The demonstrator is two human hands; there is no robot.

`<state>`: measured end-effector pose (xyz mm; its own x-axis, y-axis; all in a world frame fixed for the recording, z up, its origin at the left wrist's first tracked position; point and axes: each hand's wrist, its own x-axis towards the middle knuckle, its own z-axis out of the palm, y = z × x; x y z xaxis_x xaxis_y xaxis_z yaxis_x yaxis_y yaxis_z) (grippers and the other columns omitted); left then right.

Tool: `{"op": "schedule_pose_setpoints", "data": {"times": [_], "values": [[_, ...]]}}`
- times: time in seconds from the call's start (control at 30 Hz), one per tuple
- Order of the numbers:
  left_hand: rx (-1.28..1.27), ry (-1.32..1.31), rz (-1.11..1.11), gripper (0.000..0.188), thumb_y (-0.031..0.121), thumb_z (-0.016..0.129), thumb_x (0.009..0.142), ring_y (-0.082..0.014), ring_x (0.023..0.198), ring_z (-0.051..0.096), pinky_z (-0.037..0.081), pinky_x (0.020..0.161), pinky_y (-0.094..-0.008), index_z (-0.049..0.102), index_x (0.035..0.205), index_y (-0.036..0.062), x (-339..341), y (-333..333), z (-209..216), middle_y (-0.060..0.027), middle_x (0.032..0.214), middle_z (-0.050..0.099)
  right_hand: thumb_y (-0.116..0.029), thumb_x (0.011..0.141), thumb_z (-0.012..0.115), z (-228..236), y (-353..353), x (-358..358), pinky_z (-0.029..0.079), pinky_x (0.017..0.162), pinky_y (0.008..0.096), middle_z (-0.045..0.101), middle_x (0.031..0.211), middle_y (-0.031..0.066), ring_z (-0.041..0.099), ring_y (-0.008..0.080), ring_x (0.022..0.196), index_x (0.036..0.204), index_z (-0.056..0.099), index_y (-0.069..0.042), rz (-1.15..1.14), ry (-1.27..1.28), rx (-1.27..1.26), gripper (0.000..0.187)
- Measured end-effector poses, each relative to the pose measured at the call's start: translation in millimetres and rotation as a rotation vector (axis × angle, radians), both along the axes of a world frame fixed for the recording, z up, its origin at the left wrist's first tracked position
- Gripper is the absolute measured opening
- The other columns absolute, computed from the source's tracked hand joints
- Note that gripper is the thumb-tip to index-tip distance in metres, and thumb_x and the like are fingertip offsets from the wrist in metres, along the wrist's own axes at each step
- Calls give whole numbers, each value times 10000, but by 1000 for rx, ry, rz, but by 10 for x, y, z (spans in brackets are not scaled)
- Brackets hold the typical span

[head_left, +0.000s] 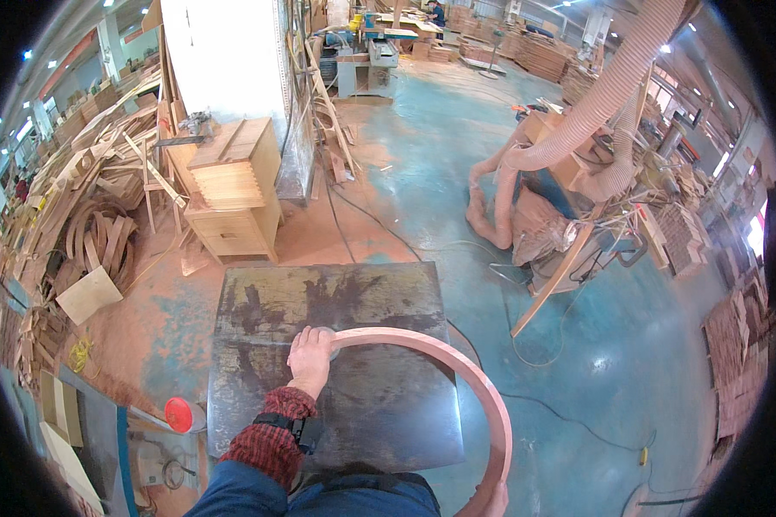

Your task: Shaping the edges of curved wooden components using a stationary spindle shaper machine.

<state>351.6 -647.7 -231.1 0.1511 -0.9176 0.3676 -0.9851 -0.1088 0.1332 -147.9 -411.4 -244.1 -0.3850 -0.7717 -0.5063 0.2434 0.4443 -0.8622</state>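
Observation:
A curved strip of pale wood [488, 392], bent like part of a large ring, reaches from the middle of a dark metal work table [336, 414] out past its right edge. My left hand [311, 351] is closed over the left end of the strip, above the table. At the lower edge of the view my right hand [497, 500] grips the strip's near end; most of that hand is cut off. On my left wrist, over a red knitted cuff, sits a black strapped device [291, 426].
A light wooden cabinet [233, 194] stands beyond the table at left, before a white column [224, 60]. Heaped wood offcuts [86, 207] lie farther left. A red-topped container [179, 415] stands left of the table. Ribbed hoses [569, 129] and dark cables [569, 422] lie right.

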Motion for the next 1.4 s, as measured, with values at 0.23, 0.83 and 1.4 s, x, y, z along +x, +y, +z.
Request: {"op": "schedule_pose_setpoints", "data": {"times": [0.23,0.83,1.4], "values": [[82,26,56,219,189,655,854,-339,1193,616,483,1027,-475,613,1029,64,15,95,64,-137,1093,670,-339,1016,567,43,-64,-31,521,899,355,662,1187,115,622,227,1056,1385,547,-7,-11,2,2,497],[116,17,226,161,179,664,856,-309,976,665,538,832,-451,612,983,94,278,522,40,-98,960,644,-414,1055,540,217,-591,-37,513,945,366,662,1231,126,616,242,1113,1406,544,-7,292,23,81,538],[265,93,455,194,160,708,866,-380,908,677,543,775,-521,599,1010,91,487,1009,226,-146,985,651,-424,1020,587,372,-1017,135,520,805,339,627,1023,71,615,199,926,1275,575,-21,473,96,41,477]]}}
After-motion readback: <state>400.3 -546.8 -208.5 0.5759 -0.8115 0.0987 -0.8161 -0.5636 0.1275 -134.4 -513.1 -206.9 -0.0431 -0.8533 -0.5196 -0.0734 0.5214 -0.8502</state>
